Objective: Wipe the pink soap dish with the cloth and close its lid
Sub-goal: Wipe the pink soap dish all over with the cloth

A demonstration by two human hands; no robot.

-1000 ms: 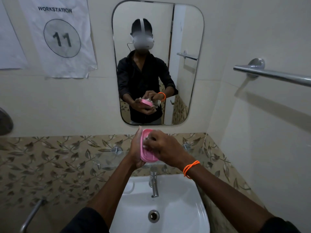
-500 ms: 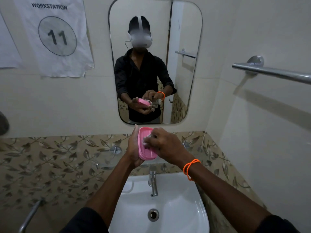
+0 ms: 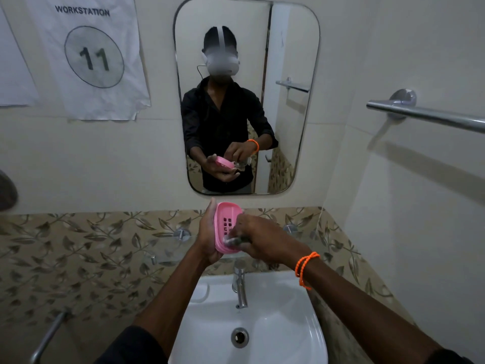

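My left hand [image 3: 208, 236] holds the pink soap dish [image 3: 225, 222] upright above the sink, its slotted inside facing me. My right hand [image 3: 258, 239], with an orange bracelet at the wrist, presses a small pale cloth [image 3: 232, 240] against the dish's lower inside. Most of the cloth is hidden under my fingers. No separate lid can be told apart from the dish. The mirror reflects both hands with the dish and the cloth.
A white sink [image 3: 262, 324] with a chrome tap [image 3: 240, 287] sits directly below my hands. A mirror [image 3: 246, 95] hangs on the wall ahead. A metal towel rail [image 3: 425, 115] sticks out at the right, and another bar [image 3: 47, 337] is low on the left.
My right hand has slid the cloth from the dish's upper part down to its lower inside, uncovering the slotted grid. My left hand keeps holding the dish in nearly the same place.
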